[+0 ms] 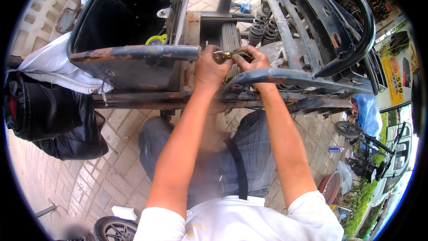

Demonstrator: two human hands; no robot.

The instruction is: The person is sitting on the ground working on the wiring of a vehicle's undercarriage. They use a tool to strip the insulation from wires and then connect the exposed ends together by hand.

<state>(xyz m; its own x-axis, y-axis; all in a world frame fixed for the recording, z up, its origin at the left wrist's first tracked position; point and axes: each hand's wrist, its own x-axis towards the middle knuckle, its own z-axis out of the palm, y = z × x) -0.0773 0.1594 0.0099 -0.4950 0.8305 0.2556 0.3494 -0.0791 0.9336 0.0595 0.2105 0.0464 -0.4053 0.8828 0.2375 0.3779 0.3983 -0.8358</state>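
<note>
My left hand is closed on a small brass-and-dark connector piece with wiring on it, in the middle of a rusty black metal vehicle frame. My right hand pinches at the same piece and a thin green wire; the fine detail is too small to tell. Left of them is a black open box with a rust-patched rim and a yellow round object inside. Coil springs and a ribbed part sit just beyond my hands.
Black leather-like padding and white cloth hang at the left. A small wheeled machine, red basin and can are at right. A wheel lies lower left on the paving; a yellow sign stands right.
</note>
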